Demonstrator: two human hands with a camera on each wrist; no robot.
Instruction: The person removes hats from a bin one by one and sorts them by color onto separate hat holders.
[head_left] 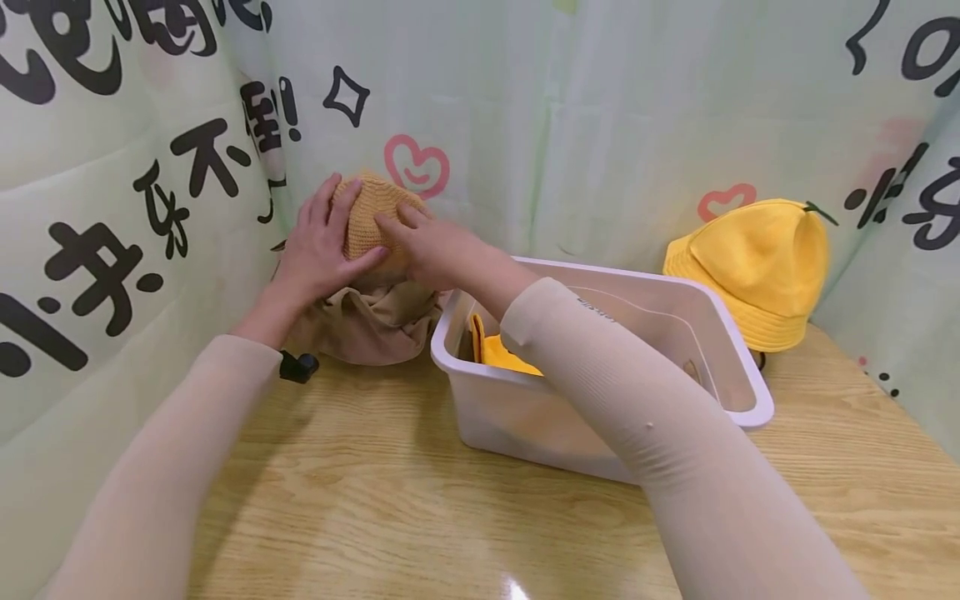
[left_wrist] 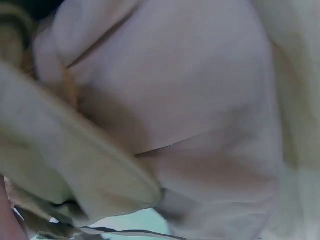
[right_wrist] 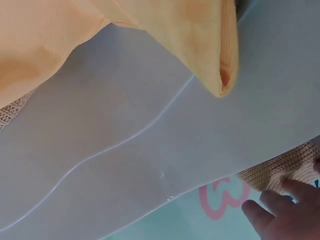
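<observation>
Knitted hat (head_left: 377, 204), tan-orange, sits at the left rear of the table (head_left: 360, 517), above brown-pink cloth (head_left: 378, 329) lying in loose folds. Left hand (head_left: 315, 237) lies along its left side, fingers extended, thumb across the front; right hand (head_left: 431, 246) touches the right side, fingers relaxed, no curled grip visible.

Left wrist view: close and blurred. Pinkish cloth fills most of it, with a beige flap (left_wrist: 95, 155) across the lower left; a sliver of orange at the left is too soft to identify. Neither hand's hold can be told from here.

Right wrist view: upside down, looking across the bin. Fingertips touch a knitted edge at lower right; cannot tell whose hand. A second knitted patch (right_wrist: 12, 112) shows at the left edge, partly under yellow cloth; the head view gives only a small brownish bit there.

Containers: pale pinkish bin (head_left: 555, 437), right of the knitted hat. Inside, yellow cloth (head_left: 506, 357) at the left end, partly behind the right forearm; its folded edge shows clearly only from the right wrist. Yellow bucket hat (head_left: 757, 267), green sprout on top, stands outside the bin, just beyond its right end.
</observation>
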